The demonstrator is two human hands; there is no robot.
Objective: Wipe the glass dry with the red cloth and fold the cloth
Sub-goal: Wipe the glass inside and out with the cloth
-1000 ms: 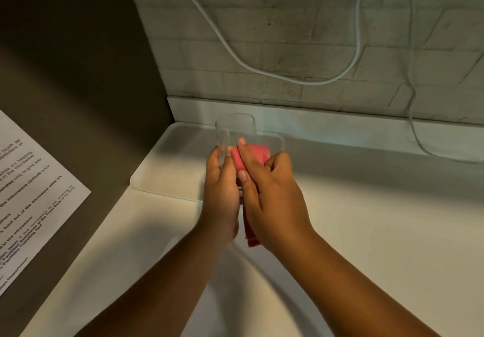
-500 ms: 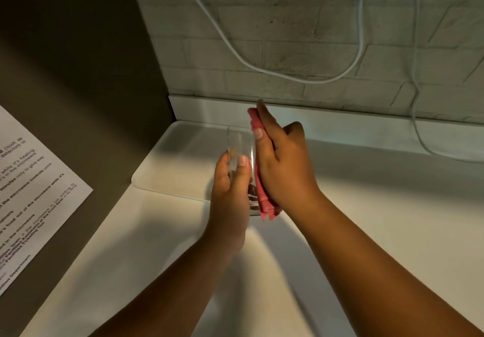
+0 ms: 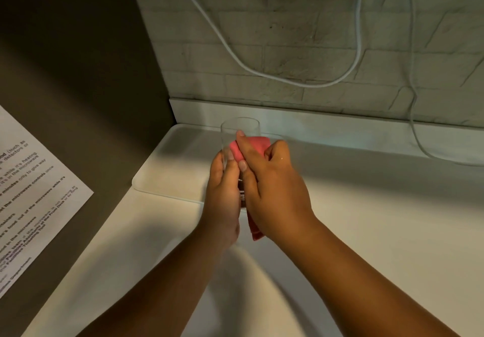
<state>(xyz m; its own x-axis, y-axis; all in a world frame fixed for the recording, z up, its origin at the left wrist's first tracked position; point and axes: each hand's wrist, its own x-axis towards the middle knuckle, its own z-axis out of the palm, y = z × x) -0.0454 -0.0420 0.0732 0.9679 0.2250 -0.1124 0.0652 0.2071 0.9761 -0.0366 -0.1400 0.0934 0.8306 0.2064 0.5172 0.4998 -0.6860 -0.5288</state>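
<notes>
A clear drinking glass [image 3: 239,128] is held upright above the white counter, its rim pointing away from me. My left hand [image 3: 222,200] grips its lower left side. My right hand [image 3: 272,187] presses the red cloth [image 3: 255,146] against the glass's right side, fingers flat over the cloth. A tail of the cloth hangs out below my right palm. The glass's base is hidden between my hands.
A white tray [image 3: 167,174] lies on the counter [image 3: 366,218] behind my hands, against the backsplash. White cables [image 3: 288,81] hang on the tiled wall. A printed notice [image 3: 28,192] is stuck to the dark panel on the left.
My right hand with the cloth has slid back down the glass from near the rim to the middle. The glass's top edge shows again above my fingers.
</notes>
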